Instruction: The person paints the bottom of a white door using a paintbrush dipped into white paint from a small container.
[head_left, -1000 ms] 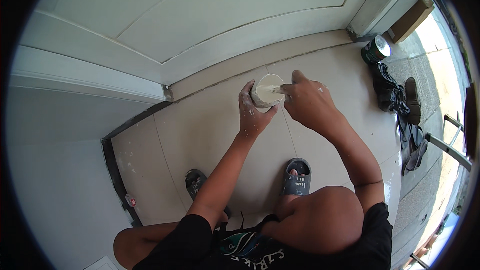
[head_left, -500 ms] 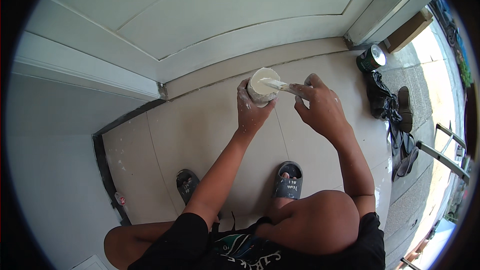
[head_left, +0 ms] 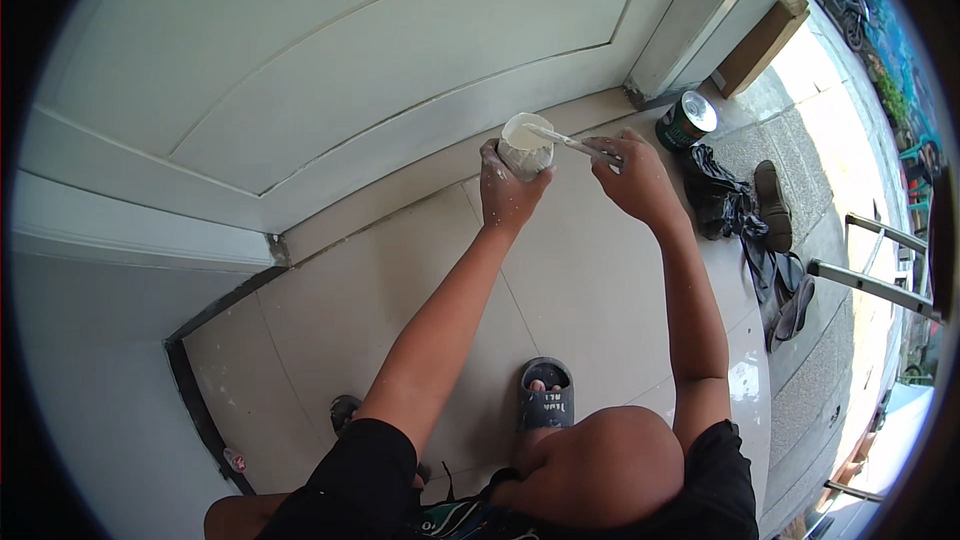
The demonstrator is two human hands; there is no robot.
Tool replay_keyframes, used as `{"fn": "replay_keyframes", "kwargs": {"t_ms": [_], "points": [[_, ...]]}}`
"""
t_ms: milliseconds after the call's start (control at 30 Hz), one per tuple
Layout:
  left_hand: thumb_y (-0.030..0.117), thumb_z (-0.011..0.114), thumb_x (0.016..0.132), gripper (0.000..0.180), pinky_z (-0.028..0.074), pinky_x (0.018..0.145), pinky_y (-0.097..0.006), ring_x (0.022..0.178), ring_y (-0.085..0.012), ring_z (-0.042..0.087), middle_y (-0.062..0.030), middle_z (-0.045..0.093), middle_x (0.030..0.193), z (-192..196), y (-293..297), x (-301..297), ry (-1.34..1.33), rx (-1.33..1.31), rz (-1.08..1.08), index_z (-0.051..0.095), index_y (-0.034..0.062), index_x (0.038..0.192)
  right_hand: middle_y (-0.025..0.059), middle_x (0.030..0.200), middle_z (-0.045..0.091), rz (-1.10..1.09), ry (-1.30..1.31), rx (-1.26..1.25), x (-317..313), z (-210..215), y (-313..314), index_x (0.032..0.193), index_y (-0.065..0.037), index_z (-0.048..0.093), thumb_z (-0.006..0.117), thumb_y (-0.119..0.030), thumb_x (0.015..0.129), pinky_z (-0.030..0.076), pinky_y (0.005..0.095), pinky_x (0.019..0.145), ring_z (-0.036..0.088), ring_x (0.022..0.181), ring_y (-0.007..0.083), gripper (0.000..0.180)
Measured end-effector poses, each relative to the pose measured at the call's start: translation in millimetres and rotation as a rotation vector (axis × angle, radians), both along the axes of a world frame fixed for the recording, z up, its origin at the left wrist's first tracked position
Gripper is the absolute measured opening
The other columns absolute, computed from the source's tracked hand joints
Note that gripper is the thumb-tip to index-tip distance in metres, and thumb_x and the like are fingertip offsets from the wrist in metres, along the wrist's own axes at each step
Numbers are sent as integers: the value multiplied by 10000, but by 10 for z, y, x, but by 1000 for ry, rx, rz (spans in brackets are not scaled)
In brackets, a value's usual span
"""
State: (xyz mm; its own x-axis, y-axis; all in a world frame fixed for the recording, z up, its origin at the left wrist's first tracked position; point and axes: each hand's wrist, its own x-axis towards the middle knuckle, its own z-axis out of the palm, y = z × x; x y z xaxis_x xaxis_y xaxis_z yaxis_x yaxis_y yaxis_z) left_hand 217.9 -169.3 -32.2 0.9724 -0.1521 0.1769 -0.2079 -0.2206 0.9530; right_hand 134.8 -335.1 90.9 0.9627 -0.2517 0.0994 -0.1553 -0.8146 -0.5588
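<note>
A paint-smeared white cup (head_left: pixel 527 153) with a pale, whitish inside is held up over the tiled floor. Wrapped around its lower side is my left hand (head_left: pixel 512 190), its fingers spotted with white. A paintbrush (head_left: pixel 572 143), coated in white, slants from the cup's mouth toward the right; its tip meets the cup's rim. The brush's handle end lies in the closed fingers of my right hand (head_left: pixel 635 178). What is deep inside the cup cannot be made out.
A white panelled door (head_left: pixel 420 70) stands ahead. On the right are a green can (head_left: pixel 686 121), a black plastic bag (head_left: pixel 715 195), several shoes and sandals (head_left: pixel 790 315), and a metal ladder (head_left: pixel 880 285). A cardboard piece (head_left: pixel 763 43) leans by the door frame.
The view has shifted, so the door and floor items sit farther left. The brush has tipped to a flatter, more drawn-out angle at the rim, and the cup leans more upright.
</note>
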Motion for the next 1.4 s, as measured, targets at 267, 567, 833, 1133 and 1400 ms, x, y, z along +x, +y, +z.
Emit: {"fn": "replay_keyframes", "kwargs": {"t_ms": [267, 567, 833, 1133, 1400], "points": [[276, 942, 679, 863, 552, 929, -439, 1079, -377, 669, -259, 640, 1186, -269, -590, 373, -36, 125, 3, 429, -93, 1267, 217, 1095, 725, -15, -109, -19, 320, -435, -625, 1161, -97, 774, 709, -173, 866, 517, 445, 996, 650, 1111, 400, 312], [293, 952, 673, 857, 556, 926, -448, 1077, -378, 681, -255, 664, 1173, -366, -914, 568, 75, 137, -10, 459, -87, 1263, 246, 1131, 724, -10, -19, 59, 616, -685, -1065, 1188, -90, 763, 706, -191, 873, 469, 452, 1084, 578, 1258, 466, 335], [316, 953, 662, 879, 549, 948, -460, 1094, -378, 669, -244, 647, 1215, -522, -899, 606, 121, 108, 16, 476, -65, 1294, 249, 1146, 702, -105, -120, 52, 1048, -1098, -1535, 1203, -106, 762, 702, -192, 871, 501, 445, 1016, 654, 1125, 424, 348], [252, 949, 720, 929, 551, 979, -447, 1196, -328, 605, -218, 531, 1307, -336, -68, -78, 168, 1, -32, 361, -55, 1370, 180, 1024, 681, -604, -423, 321, 996, -1897, -1410, 1225, -79, 752, 683, -203, 933, 519, 374, 857, 678, 933, 283, 324], [118, 932, 742, 890, 527, 1084, -451, 1288, -286, 542, -174, 457, 1380, -211, 1126, -1045, 399, -108, -10, 340, -7, 1395, 158, 1002, 666, -698, -527, 507, 1323, -1963, -640, 1216, 39, 702, 668, -167, 944, 515, 362, 811, 651, 868, 235, 343]]}}
